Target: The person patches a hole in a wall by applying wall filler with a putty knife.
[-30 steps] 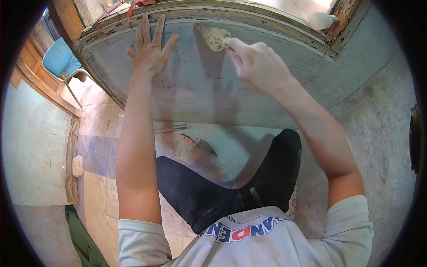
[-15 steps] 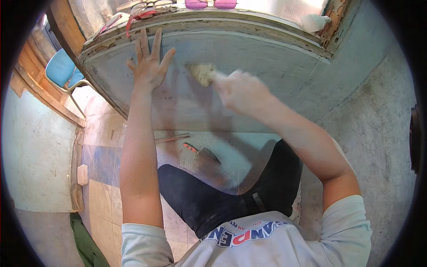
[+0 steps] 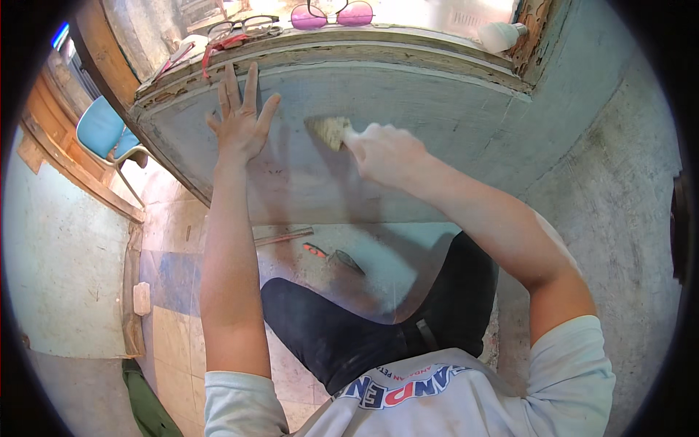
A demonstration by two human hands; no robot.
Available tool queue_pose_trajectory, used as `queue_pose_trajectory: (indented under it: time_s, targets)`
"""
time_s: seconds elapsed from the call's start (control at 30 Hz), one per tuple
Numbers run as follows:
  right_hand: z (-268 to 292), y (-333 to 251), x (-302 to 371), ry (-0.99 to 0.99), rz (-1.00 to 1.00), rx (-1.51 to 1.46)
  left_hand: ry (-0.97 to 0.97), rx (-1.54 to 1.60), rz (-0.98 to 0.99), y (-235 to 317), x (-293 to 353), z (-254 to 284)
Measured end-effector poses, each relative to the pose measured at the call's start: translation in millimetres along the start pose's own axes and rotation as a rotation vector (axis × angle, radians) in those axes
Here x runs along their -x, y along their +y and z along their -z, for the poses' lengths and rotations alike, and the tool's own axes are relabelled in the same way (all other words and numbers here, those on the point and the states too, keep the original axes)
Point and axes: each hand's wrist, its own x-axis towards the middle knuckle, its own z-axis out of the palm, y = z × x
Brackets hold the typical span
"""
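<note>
My left hand [image 3: 242, 130] lies against the blue-grey wall [image 3: 437, 109] below the window ledge, fingers spread, the tips reaching the ledge's lower edge. In my right hand [image 3: 389, 153] is the pale handle of a putty knife [image 3: 329, 132], fingers wrapped round it. Its fan-shaped blade is crusted cream-yellow, with a darker front edge pointing left. That edge is at the wall, to the right of my left hand. Whether it presses on the surface is hard to tell.
On the ledge are clear-lens glasses [image 3: 244, 28], pink-lensed glasses [image 3: 331, 14], a red strap [image 3: 218, 47] and a white bulb [image 3: 501, 35]. A tool with an orange-and-black handle [image 3: 314, 250] and thin strips [image 3: 284, 237] lie on the floor. A blue chair [image 3: 102, 127] stands left.
The view has shifted slightly. My right hand looks less blurred, the putty knife still at about the same patch of wall. My left hand stays spread on the wall.
</note>
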Motion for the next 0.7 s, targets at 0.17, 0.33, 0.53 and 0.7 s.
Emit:
queue_pose_trajectory:
  time_s: [0.17,0.33,0.53,0.7]
  targets:
    - [32.9,2.3,-3.4,0.163,0.014,-0.026,-0.012,0.008,0.013,-6.7,-2.7,13.7]
    - [3.5,14.3,5.1,0.325,0.031,-0.201,-0.011,-0.005,0.018,3.7,-2.9,10.5]
    - [-47.6,2.7,39.8,0.143,0.076,-0.405,-0.029,-0.028,0.046,-3.1,0.2,10.4]
    - [-60.0,12.8,41.5,0.142,0.039,-0.600,0.012,-0.039,0.055,-5.9,2.1,3.5]
